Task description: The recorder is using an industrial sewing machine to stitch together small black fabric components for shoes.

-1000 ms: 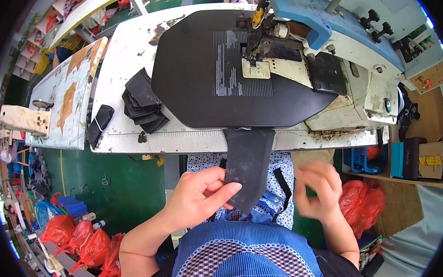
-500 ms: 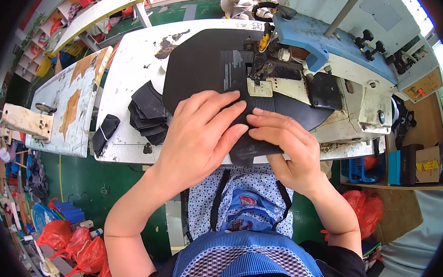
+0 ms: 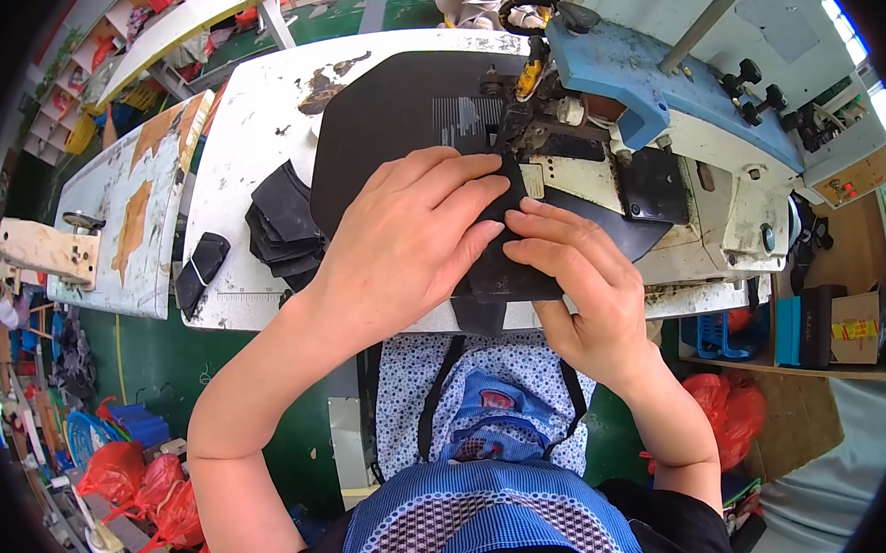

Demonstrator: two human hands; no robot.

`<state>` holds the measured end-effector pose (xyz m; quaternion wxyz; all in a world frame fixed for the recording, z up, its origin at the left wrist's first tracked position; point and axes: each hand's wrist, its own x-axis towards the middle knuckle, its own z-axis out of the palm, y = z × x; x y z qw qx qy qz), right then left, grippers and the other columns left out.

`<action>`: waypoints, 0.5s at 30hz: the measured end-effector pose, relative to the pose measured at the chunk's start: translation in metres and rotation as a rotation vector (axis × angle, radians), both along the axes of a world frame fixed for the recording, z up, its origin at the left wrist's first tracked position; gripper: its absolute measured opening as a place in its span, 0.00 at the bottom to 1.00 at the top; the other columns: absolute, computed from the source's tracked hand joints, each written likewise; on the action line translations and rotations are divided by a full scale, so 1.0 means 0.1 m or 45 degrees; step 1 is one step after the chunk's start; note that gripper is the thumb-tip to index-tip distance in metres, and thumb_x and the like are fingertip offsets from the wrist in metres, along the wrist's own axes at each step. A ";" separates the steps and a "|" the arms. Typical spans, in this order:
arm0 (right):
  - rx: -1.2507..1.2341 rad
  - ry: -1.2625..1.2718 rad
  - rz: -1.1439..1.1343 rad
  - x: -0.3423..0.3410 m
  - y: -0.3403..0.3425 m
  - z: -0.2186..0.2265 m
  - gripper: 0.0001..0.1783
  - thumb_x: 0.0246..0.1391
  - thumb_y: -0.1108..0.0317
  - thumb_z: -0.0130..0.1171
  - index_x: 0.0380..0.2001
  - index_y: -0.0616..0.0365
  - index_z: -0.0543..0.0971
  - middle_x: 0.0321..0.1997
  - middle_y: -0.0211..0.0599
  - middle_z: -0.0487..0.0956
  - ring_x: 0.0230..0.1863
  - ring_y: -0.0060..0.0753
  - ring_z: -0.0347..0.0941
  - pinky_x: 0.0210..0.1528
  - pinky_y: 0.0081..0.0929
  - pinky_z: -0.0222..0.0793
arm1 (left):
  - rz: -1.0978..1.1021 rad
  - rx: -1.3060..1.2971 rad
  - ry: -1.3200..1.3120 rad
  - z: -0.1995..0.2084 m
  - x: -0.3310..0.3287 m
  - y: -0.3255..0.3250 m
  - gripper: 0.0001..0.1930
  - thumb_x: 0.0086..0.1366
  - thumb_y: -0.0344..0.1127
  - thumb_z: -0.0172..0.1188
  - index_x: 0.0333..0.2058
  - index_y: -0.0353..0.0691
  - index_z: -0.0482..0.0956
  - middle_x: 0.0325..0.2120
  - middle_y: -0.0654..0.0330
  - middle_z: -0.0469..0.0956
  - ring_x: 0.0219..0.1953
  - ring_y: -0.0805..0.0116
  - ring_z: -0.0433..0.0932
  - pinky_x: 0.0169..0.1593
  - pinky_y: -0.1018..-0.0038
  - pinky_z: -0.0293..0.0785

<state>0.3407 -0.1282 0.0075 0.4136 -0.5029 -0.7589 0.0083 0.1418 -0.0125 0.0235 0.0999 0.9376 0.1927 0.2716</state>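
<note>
A dark, flexible flat piece (image 3: pixel 493 276), perhaps leather or fabric, lies under both hands at the front of a blue and white industrial machine (image 3: pixel 603 78) that looks like a sewing machine. My left hand (image 3: pixel 411 233) presses it from the left, fingers and thumb drawn close together on it. From the right, my right hand (image 3: pixel 586 284) grips it, fingertips on top and thumb lower down, mostly hidden. The piece's far edge reaches the machine's working head (image 3: pixel 530 122), and its near end hangs past the table edge. Under it lies a broad black plate (image 3: pixel 375 130).
Left of my left hand a stack of black cut pieces (image 3: pixel 285 225) lies on the stained white table (image 3: pixel 244 117), beside a tied black bundle (image 3: pixel 202 269). A second worktable (image 3: pixel 109 204) stands further left. Red bags (image 3: pixel 113 472) sit at lower left; a shelf (image 3: pixel 843 266) stands at right.
My left hand has moved slightly forward, toward the machine head, along with the dark piece. The piece now covers more of the metal plate there. My right hand has hardly shifted.
</note>
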 end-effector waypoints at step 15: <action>0.102 -0.175 -0.076 -0.04 -0.10 -0.08 0.29 0.35 0.75 0.69 0.49 0.58 0.87 0.57 0.39 0.86 0.56 0.46 0.82 0.54 0.41 0.79 | -0.048 0.069 0.079 0.10 -0.01 0.07 0.19 0.66 0.33 0.66 0.55 0.39 0.81 0.56 0.54 0.79 0.58 0.49 0.78 0.61 0.56 0.76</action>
